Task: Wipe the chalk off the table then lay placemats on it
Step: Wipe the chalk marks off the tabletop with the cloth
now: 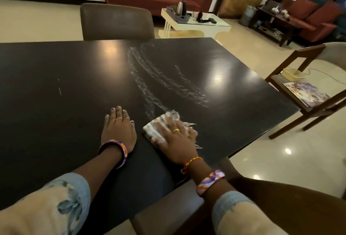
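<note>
Pressing a pale cloth [162, 126] flat against the dark table [56, 77], the right hand [176, 137] lies on top of it with fingers straight and slightly spread, blurred as if mid-wipe, near the table's near edge. The chalk marks [164, 77] run from just beyond the cloth in curved, smeared bands toward the far side, with a few faint short strokes [59, 88] well apart to the left. The left hand [118, 128] rests palm-down just beside the cloth, fingers straight and close together, holding nothing. The wiping looks barely begun, since most of the chalk remains. From here the cloth could merely smear the powder into a wider haze if it is dry or already loaded, and a stroke toward the near edge could push dust off onto the chair [168, 208] below. The small strokes on the left could easily be missed. The placemats [307, 92] appear to lie on a wooden chair [299, 88] off the right end, beside a small pale tray [292, 73]; how many are stacked there I cannot tell. Counted: one cloth, two hands, three chairs around the table, the third [116, 21] at the far side.
</note>
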